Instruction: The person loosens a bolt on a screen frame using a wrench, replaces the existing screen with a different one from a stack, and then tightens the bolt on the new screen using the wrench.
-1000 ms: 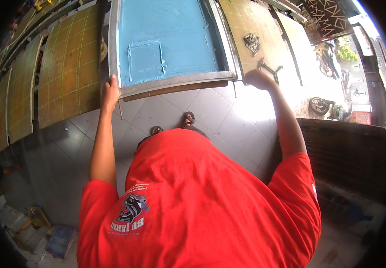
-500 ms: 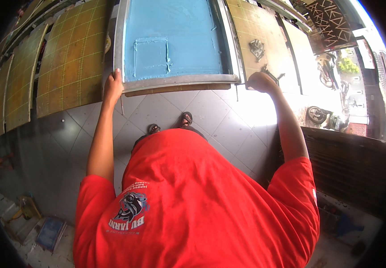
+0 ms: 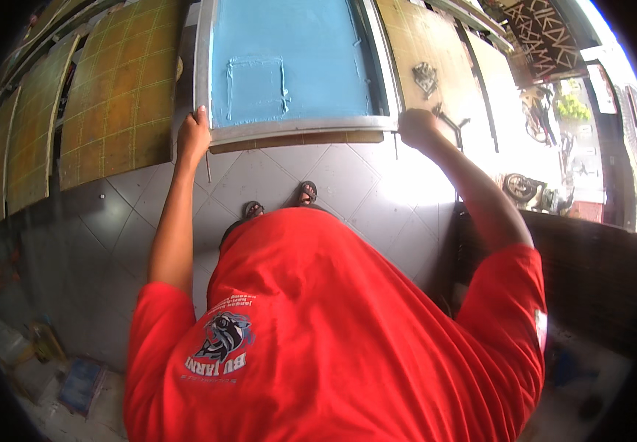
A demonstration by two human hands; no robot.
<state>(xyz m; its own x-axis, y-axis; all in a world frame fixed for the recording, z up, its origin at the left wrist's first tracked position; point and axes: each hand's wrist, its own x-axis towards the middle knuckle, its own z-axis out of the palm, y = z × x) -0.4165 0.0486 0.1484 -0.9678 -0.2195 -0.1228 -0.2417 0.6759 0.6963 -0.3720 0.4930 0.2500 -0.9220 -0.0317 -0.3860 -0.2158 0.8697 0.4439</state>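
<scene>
A screen printing frame [image 3: 300, 130] with pale metal rails lies in front of me. Its blue screen [image 3: 311, 51] bears a raised rectangular outline near the left front corner. My left hand [image 3: 194, 136] is closed round the frame's near left corner, thumb up along the side rail. At the near right corner my right hand [image 3: 418, 127] is closed on the rail, its fingertips hidden. Below each corner a thin rod hangs down. A brown board edge [image 3: 296, 140] shows under the near rail.
Yellowish boards with grid lines [image 3: 123, 96] extend on the left. On the right-hand board [image 3: 436, 66] lie a dark metal piece [image 3: 425, 79] and a dark bracket-like tool [image 3: 452, 125]. Grey floor tiles [image 3: 259, 173] lie below. A motorbike wheel [image 3: 521, 187] stands farther right.
My right hand has moved left against the frame's corner, its elbow swinging outward. The frame and my left hand sit slightly higher and farther right in the picture.
</scene>
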